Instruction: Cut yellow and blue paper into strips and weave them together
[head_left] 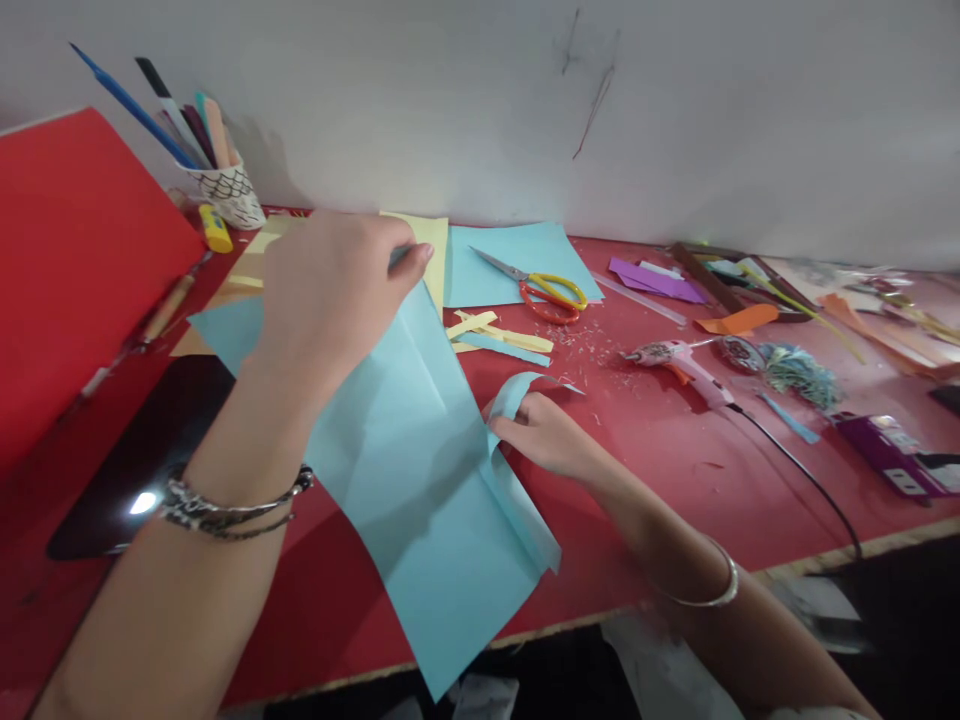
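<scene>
Beneath a pale wall [450, 120], a blue sheet [420, 480] slanted over a red table [720, 480], its near corner past the edge. The left hand [345, 275], fingers curled tight, gripped its far end; the right hand [541, 432] pinched a curling strip [511, 393]. Slow, even pulls along the fold seemed wisest. Scissors [531, 279] and paper scraps [517, 340] lay behind.

Blue sheet [405, 460]: paper, matt, smooth, creased along one side. Curled strip [510, 395]: thin paper, likewise matt. Scissors [517, 273]: blades of bright metal, handles of glossy plastic. Counter [675, 450]: red top, smooth, low sheen; front edge rough, wood-like. Dark slab [142, 450]: glass-like, high gloss, reflecting a light spot. Glue gun [694, 375]: smooth plastic. Yarn bundle [801, 375]: fibrous. Bangle [727, 590]: polished, metallic. Wall [450, 110]: matt, scuffed in places.
</scene>
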